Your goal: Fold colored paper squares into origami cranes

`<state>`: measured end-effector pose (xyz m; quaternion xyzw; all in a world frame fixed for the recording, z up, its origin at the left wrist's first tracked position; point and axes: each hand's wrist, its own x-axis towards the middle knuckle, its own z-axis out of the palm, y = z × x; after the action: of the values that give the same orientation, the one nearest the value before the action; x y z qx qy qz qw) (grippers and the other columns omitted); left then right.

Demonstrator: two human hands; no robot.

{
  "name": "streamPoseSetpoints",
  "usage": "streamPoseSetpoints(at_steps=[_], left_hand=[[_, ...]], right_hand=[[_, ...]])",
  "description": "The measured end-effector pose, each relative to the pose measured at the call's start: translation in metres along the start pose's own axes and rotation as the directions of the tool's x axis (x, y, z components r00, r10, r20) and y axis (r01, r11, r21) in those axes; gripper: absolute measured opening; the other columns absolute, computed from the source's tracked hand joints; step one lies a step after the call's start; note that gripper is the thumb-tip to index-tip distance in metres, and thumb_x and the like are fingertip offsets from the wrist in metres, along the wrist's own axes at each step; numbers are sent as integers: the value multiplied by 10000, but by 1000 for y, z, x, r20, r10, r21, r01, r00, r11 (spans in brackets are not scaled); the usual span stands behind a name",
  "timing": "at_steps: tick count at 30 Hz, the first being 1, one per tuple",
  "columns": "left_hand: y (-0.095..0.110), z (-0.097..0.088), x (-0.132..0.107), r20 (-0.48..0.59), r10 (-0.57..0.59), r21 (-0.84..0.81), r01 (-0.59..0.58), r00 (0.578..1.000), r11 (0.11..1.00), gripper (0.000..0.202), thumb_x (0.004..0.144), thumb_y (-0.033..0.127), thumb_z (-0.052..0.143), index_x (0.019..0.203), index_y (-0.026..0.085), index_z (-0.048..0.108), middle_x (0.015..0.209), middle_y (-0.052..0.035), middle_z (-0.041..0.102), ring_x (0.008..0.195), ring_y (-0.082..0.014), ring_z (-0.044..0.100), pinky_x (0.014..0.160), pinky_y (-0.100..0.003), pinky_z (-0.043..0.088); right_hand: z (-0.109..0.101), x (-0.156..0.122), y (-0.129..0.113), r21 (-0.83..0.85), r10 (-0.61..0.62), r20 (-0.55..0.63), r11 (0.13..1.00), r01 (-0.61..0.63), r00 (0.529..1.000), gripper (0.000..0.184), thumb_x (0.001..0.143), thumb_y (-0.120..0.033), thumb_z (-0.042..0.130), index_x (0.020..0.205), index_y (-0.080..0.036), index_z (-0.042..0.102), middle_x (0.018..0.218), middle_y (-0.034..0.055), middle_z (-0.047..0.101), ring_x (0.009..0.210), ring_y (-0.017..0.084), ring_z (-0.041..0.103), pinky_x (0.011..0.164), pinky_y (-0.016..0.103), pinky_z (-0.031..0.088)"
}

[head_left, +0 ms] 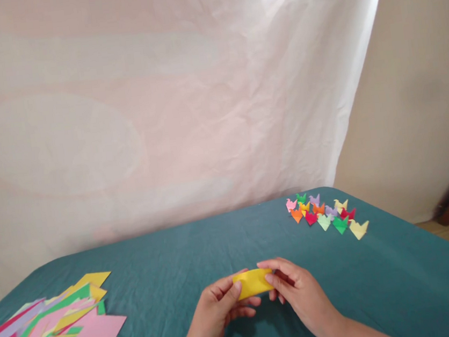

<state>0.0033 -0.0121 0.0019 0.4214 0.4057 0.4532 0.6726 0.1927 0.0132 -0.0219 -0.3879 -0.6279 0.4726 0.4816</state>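
Observation:
A small folded yellow paper is held just above the teal tablecloth near the front edge. My left hand pinches its left end with thumb and fingers closed on it. Its right end is gripped by my right hand, fingers curled over the top edge. A group of several small folded paper figures in pink, green, orange, red, purple and yellow lies on the cloth to the far right of my hands.
A fanned pile of coloured paper sheets, pink, yellow, green and purple, lies at the front left. A white sheet backdrop hangs behind the table. A beige wall and wooden floor are at the right.

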Motion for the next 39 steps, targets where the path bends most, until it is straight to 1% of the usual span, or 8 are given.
streamPoseSetpoints(at_steps=[3, 8, 18, 22, 26, 29, 35, 39], left_hand=[[-3, -1, 3, -61, 18, 77, -13, 998, 997, 471, 802, 430, 622, 1120, 83, 630, 973, -164, 694, 761, -223, 676, 670, -296, 520], [-5, -2, 5, -86, 20, 203, -2, 996, 979, 494, 745, 466, 661, 1046, 74, 658, 904, -147, 710, 691, -212, 679, 594, -264, 514], [-11, -1, 8, -154, 17, 248, 22, 988, 969, 395, 735, 430, 672, 874, 61, 655, 682, -100, 682, 537, -155, 625, 449, -204, 453], [-11, 1, 6, -74, 26, 142, -15, 997, 990, 352, 756, 413, 669, 863, 79, 639, 686, -76, 649, 537, -134, 594, 445, -193, 427], [-5, 9, -1, 71, -5, -34, 8, 997, 999, 326, 818, 340, 628, 1022, 85, 639, 803, -88, 639, 562, -78, 521, 495, -172, 413], [-3, 13, -2, 134, -22, -105, 36, 991, 994, 334, 855, 331, 581, 1068, 82, 643, 880, -115, 635, 558, -64, 475, 504, -173, 407], [-5, 12, 0, 113, -50, -132, 65, 992, 989, 368, 849, 362, 586, 1090, 91, 645, 921, -144, 652, 596, -100, 552, 566, -214, 455], [-6, 11, -1, 105, -57, -137, 71, 993, 988, 386, 842, 376, 592, 1099, 92, 642, 945, -160, 663, 645, -130, 600, 610, -235, 477]], right_hand=[[1, 0, 5, -42, -37, 15, 998, 38, 999, 232, 872, -338, 530, 1036, -226, 650, 862, 23, 597, 558, 103, 581, 487, 203, 442], [2, -1, 6, -107, -67, 42, 992, 71, 997, 222, 884, -302, 513, 1043, -241, 655, 890, 25, 607, 564, 99, 584, 509, 201, 454], [3, -3, 3, -127, -68, 38, 989, 72, 997, 226, 868, -276, 534, 1057, -239, 653, 879, 22, 610, 578, 103, 603, 534, 202, 468], [5, -2, 2, -79, -24, 29, 997, 26, 999, 216, 859, -293, 541, 1026, -222, 658, 866, 23, 605, 572, 106, 601, 505, 199, 464], [8, -1, -2, -29, 12, 49, 1000, -10, 999, 239, 845, -292, 556, 1056, -222, 643, 873, 27, 628, 554, 102, 589, 486, 196, 459], [9, -2, -3, -21, -4, 78, 1000, 6, 997, 233, 841, -282, 561, 1053, -231, 644, 906, 31, 640, 556, 98, 585, 488, 192, 463], [8, -1, -3, -75, -64, 49, 995, 68, 997, 229, 849, -317, 550, 1022, -230, 672, 917, 45, 631, 612, 117, 591, 556, 216, 513], [7, -1, -3, -89, -70, 38, 993, 73, 997, 219, 846, -317, 552, 1001, -230, 681, 898, 39, 628, 608, 114, 584, 533, 203, 509]])
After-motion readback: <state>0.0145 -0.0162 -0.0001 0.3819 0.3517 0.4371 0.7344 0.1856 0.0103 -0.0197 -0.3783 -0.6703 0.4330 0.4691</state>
